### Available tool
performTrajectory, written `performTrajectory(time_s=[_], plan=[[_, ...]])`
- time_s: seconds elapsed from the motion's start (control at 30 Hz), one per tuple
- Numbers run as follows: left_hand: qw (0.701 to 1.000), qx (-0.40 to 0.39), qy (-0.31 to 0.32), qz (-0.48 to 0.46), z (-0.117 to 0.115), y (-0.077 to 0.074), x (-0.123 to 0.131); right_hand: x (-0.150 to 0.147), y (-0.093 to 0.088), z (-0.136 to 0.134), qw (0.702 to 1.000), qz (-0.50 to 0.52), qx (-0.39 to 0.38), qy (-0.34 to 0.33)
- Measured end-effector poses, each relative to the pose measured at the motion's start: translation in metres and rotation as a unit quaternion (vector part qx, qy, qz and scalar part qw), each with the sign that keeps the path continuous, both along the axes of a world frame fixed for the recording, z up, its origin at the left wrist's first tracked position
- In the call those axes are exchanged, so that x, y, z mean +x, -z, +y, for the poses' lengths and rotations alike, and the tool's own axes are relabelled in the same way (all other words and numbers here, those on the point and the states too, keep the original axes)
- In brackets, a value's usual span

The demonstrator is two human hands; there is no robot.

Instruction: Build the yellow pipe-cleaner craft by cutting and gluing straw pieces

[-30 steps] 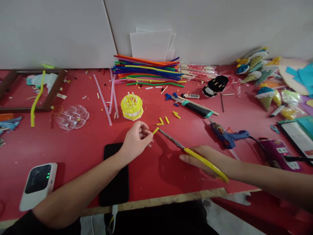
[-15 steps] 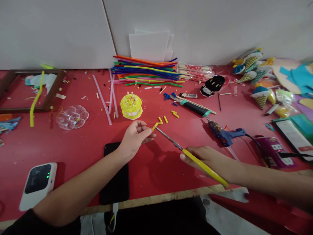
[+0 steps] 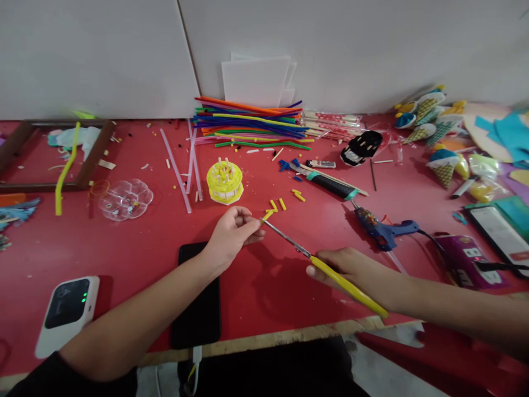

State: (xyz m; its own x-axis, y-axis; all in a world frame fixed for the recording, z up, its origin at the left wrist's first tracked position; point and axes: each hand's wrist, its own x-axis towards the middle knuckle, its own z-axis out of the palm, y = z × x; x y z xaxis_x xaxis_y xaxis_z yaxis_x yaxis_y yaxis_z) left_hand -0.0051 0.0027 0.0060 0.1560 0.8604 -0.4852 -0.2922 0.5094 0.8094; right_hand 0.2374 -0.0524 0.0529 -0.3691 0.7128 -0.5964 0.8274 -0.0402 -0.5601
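Observation:
My left hand pinches a short yellow pipe cleaner between thumb and fingertips. Its free end points away from me, towards the loose pieces. My right hand is wrapped round yellow-handled scissors, seen edge-on. Their metal tips meet the pipe cleaner right beside my left fingertips; whether the blades are closed on it I cannot tell. Several short cut yellow pieces lie just beyond. Behind them stands a small yellow cake-shaped model with pale sticks on top.
Pliers and a blue glue gun lie to the right. Coloured pipe cleaners are heaped by the wall. A black phone is under my left forearm. A black cake-shaped model stands farther back.
The view has shifted slightly, moving everything a little right and down. The pipe cleaner's far end, bent sideways before, now looks straighter. Both hands keep nearly the same pose.

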Motion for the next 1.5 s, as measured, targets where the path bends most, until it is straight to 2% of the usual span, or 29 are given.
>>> performTrajectory(time_s=[0.53,1.0,1.3,1.5], plan=[[1.0,0.022,-0.004,-0.003,-0.0035,0.0039,0.0013,0.004,-0.0015,0.004,0.998,-0.039,0.03,-0.031],[1.0,0.018,-0.014,-0.013,-0.0043,0.0025,0.0019,0.0045,0.0044,0.004,0.998,-0.034,0.04,-0.017],[0.991,0.026,-0.124,-0.043,0.0026,-0.0015,0.0005,0.0043,0.0038,0.0042,0.998,-0.037,0.047,0.023],[0.988,0.071,-0.118,-0.068,0.0021,-0.0039,-0.0023,0.0036,0.002,0.0018,0.999,-0.016,0.041,0.021]])
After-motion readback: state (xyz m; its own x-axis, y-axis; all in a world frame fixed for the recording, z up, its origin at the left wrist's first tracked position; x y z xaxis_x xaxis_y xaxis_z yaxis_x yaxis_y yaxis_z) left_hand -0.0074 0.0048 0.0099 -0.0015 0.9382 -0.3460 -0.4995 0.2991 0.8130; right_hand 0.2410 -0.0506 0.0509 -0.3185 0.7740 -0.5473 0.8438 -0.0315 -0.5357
